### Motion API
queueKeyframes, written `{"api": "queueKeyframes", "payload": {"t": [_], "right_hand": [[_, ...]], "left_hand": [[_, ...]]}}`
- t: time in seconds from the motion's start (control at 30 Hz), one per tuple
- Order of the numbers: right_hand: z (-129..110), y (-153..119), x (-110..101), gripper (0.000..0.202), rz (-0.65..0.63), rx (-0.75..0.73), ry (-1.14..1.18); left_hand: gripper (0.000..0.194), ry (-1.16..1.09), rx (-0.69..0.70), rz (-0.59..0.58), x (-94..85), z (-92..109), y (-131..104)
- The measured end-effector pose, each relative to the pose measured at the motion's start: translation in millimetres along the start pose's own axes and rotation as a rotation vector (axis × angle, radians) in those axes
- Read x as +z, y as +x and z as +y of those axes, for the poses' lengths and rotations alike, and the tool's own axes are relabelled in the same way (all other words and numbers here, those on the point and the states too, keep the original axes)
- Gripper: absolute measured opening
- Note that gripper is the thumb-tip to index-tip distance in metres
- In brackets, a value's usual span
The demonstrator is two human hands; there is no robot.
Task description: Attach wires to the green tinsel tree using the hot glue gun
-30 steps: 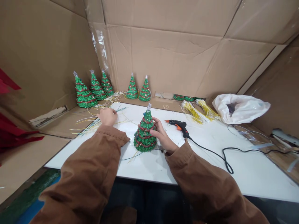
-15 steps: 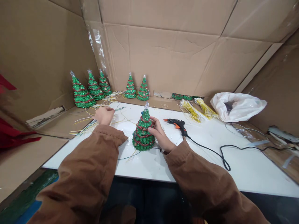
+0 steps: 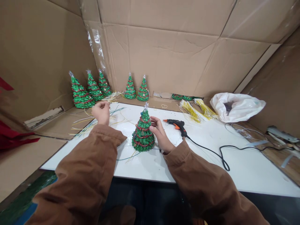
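Observation:
A small green Christmas tree (image 3: 142, 135) with red garlands and a clear star on top stands upright on the white table. My right hand (image 3: 162, 134) rests against its right side, the thumb in front and the fingers curved round the edge. Farther left, my left hand (image 3: 100, 113) is raised near loose white, yellow and green wires (image 3: 85, 125), with its fingers curled together; whatever they may pinch is too small to make out. Thin wires stick out from under the tree's base onto the table.
A black and orange glue gun (image 3: 176, 125) lies right of the tree, its black cord (image 3: 206, 147) trailing right. Behind are bundles of yellow-white wires (image 3: 192, 112) and a white plastic bag (image 3: 239, 106). Several finished-looking trees (image 3: 130, 87) stand along the cardboard wall (image 3: 159, 56).
My left hand has lifted slightly and turned, its fingers moving away from the table toward the back. My right hand stays at the tree, which has not moved on the table.

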State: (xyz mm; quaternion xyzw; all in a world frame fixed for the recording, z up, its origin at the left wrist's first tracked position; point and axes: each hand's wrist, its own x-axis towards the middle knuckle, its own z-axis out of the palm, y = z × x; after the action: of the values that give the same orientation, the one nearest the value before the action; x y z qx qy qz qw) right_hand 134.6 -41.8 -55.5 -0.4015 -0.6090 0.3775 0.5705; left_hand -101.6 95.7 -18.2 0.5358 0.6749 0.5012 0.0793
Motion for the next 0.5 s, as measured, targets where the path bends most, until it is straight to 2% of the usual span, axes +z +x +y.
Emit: {"api": "queueKeyframes", "payload": {"t": [0.07, 0.13, 0.17, 0.23, 0.3, 0.37, 0.43, 0.5], "right_hand": [[-3.4, -1.3, 0.2, 0.044, 0.067, -0.057, -0.027], [-7.8, -4.2, 0.0, 0.034, 0.154, -0.159, -0.108], [-10.3, -6.3, -0.2, 0.029, 0.187, -0.226, -0.160], [-15.1, -11.2, -0.5, 0.024, 0.211, -0.383, -0.257], [-18.9, -15.8, -0.5, 0.027, 0.186, -0.532, -0.308], [-20.4, -18.5, 0.2, 0.030, 0.169, -0.624, -0.309], [-19.4, -18.6, 1.3, 0.029, 0.196, -0.670, -0.276], [-16.8, -16.6, 2.4, 0.025, 0.254, -0.703, -0.223]], "left_hand": [[0.044, -0.078, 0.072, 0.157, -2.1, 10.8, -8.6], [0.036, -0.240, 0.284, 0.388, -5.0, 22.4, -24.6], [0.033, -0.287, 0.384, 0.444, -6.2, 27.7, -35.0], [0.024, -0.342, 0.600, 0.410, -7.3, 36.5, -58.2], [0.020, -0.374, 0.911, 0.298, -6.5, 43.2, -80.0], [0.022, -0.301, 1.126, 0.161, -4.9, 48.6, -95.2], [0.018, -0.263, 1.222, 0.173, -3.8, 53.0, -101.5], [0.008, -0.267, 1.341, 0.268, -4.3, 56.4, -100.7]]}}
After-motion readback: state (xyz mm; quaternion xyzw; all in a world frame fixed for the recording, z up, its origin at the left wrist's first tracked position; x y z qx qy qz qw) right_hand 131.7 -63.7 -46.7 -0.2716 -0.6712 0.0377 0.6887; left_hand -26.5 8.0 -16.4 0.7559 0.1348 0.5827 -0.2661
